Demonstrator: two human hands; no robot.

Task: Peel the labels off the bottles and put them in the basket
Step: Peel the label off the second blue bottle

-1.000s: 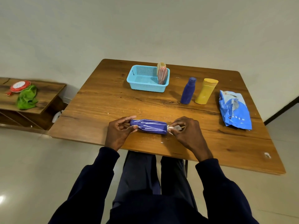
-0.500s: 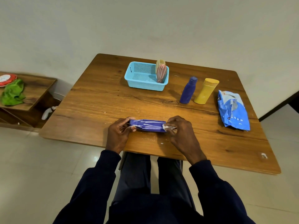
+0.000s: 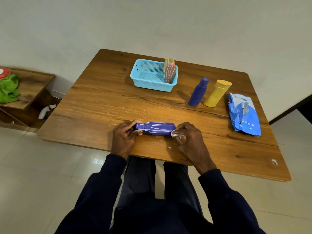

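Purple bottle [image 3: 156, 128] lying sideways near the desk's [image 3: 101, 105] front edge; left hand [image 3: 124, 137] grips its neck end, right hand [image 3: 187, 138] pinches a white label scrap [image 3: 176, 135] at the base. Probably light, stiff plastic; thin paper tears easily, so pinch close to the bottle.

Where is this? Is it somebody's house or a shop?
Probably a plain room in a home or small workroom: a wooden table by a bare wall, shiny tiled floor, and a low wooden shelf holding a green cloth.
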